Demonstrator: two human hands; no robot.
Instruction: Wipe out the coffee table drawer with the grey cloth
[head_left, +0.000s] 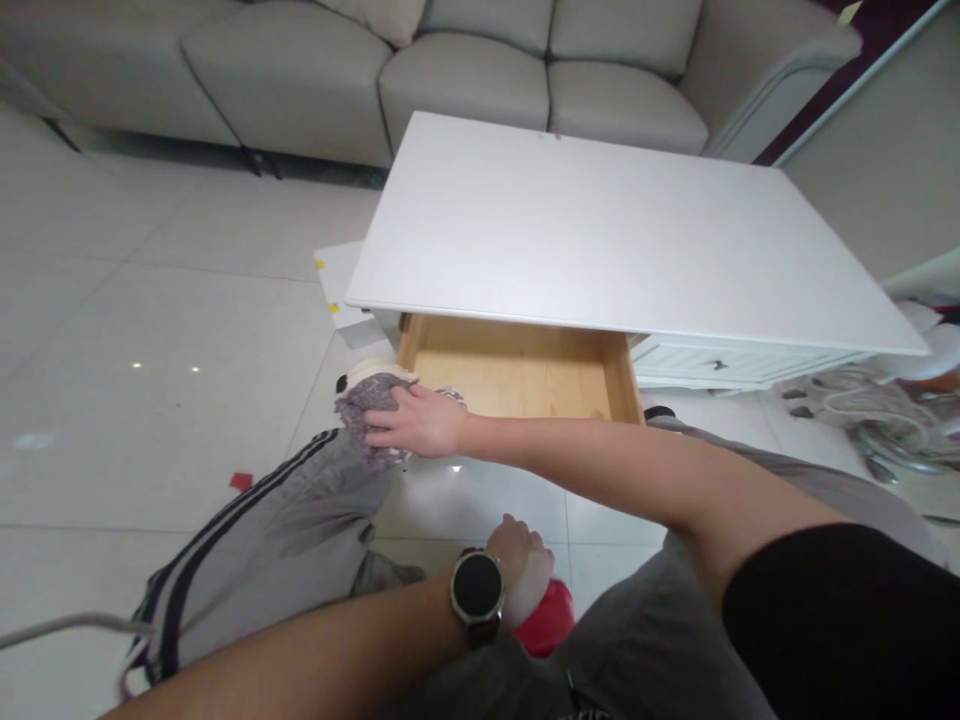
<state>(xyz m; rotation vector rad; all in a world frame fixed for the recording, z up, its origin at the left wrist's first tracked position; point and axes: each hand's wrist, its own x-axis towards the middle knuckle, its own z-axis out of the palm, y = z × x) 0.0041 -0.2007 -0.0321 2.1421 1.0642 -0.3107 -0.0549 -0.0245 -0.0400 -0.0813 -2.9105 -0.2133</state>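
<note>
My right hand (418,420) reaches across to the left and grips a grey-purple cloth (367,400) at the front left corner of an open wooden drawer (517,370). The drawer is pulled out of a white coffee table (600,230) and its inside looks bare. My left hand (521,570), with a round black watch (476,590) on the wrist, is closed round a red object (551,620) low between my knees; the red thing is mostly hidden.
A beige sofa (465,80) runs along the far side of the table. A white flat piece (341,290) with yellow marks lies on the tiled floor left of the table. A fan grille (862,420) lies at the right. My grey trousers fill the foreground.
</note>
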